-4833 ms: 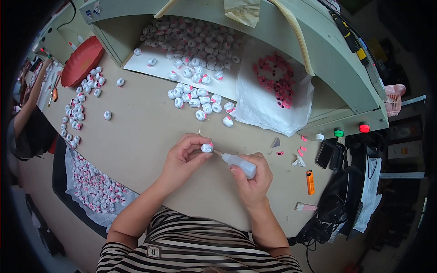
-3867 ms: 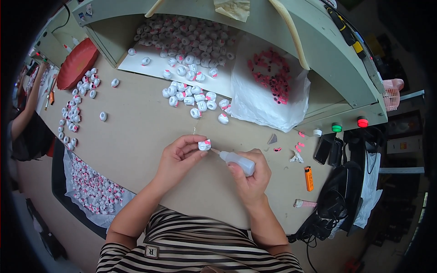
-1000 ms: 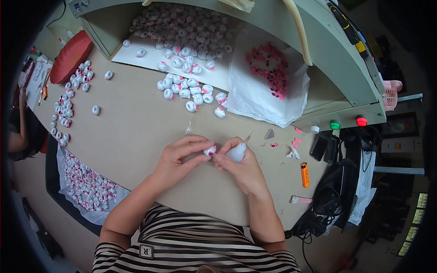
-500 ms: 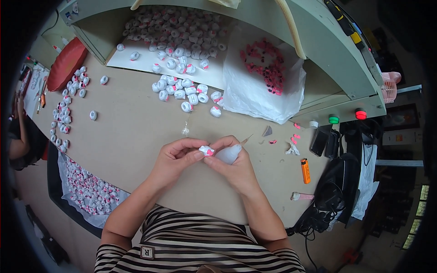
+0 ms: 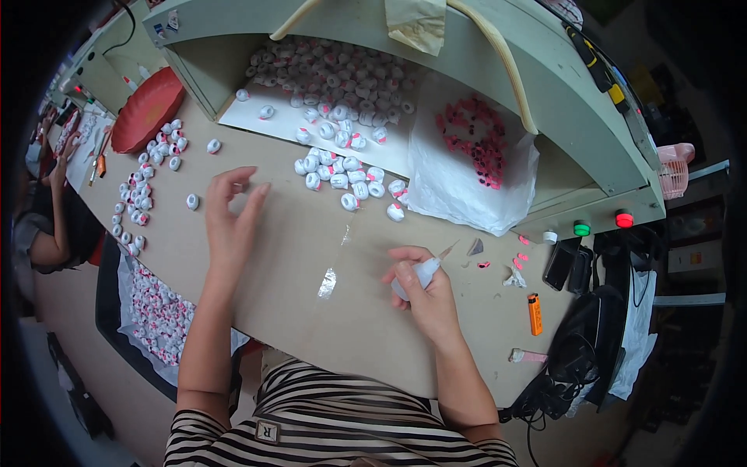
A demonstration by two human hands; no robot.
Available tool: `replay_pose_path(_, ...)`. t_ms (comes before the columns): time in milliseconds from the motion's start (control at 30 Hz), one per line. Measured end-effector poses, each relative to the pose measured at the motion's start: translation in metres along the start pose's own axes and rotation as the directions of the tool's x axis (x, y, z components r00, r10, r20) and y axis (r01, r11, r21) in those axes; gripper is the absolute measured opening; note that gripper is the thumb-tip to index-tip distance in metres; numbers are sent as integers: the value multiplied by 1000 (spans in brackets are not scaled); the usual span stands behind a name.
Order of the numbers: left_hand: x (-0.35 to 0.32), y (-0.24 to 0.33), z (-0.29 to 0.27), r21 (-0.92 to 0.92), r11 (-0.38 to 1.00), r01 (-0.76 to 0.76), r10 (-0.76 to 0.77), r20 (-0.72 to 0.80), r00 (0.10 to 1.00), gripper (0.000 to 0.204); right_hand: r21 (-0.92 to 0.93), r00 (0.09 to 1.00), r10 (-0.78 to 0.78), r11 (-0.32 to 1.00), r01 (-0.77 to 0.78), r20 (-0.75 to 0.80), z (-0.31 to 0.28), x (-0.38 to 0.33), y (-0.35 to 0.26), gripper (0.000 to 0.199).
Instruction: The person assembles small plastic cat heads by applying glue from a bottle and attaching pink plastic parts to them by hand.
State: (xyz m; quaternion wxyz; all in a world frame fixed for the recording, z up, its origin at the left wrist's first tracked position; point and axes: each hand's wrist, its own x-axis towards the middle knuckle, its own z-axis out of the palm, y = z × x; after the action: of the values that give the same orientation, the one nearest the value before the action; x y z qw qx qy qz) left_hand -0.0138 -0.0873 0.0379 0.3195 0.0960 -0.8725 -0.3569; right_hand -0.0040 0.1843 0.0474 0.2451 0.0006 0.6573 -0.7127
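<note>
Gripping a squeeze bottle [image 5: 426, 272] over a beige bench [image 5: 311, 331]

At far left, a co-worker's arm [image 5: 58, 206] was visible beyond the bench. Next came a dark-rimmed tray [image 5: 107, 331], its white liner bearing many small white-and-pink pieces [image 5: 159, 315]; farther back stood a red dish [image 5: 148, 109] beside a straggling row of rounded pieces [image 5: 145, 203]. A lone white piece [image 5: 192, 201] lay just left of the left hand [image 5: 232, 222], whose thumb and fingers were spread apart; whether it touched the bench could not be told. Toward the centre, a heap of white pieces [image 5: 342, 78] filled the recess, with a smaller group [image 5: 338, 182] before it and a shiny patch [image 5: 327, 284] nearer the person. The right hand [image 5: 432, 303] was curled around the squeeze bottle, whose thin tip pointed up and rightward. Behind it, a white sheet [image 5: 459, 214] carried pink pieces [image 5: 489, 167]. Farther right lay an orange lighter [image 5: 534, 314] and a black bag [image 5: 576, 358].
</note>
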Motion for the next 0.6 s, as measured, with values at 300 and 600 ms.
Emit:
replay_pose_path(300,12,27,39,-35,983,180,-135,530,837,25,-147,977,-212,968,205,-34,-7,-6,10,25)
replay_pose_path(600,-58,49,25,-559,460,690,-115,733,671,31,-39,868,-452,890,455,-205,-1,-11,12,28)
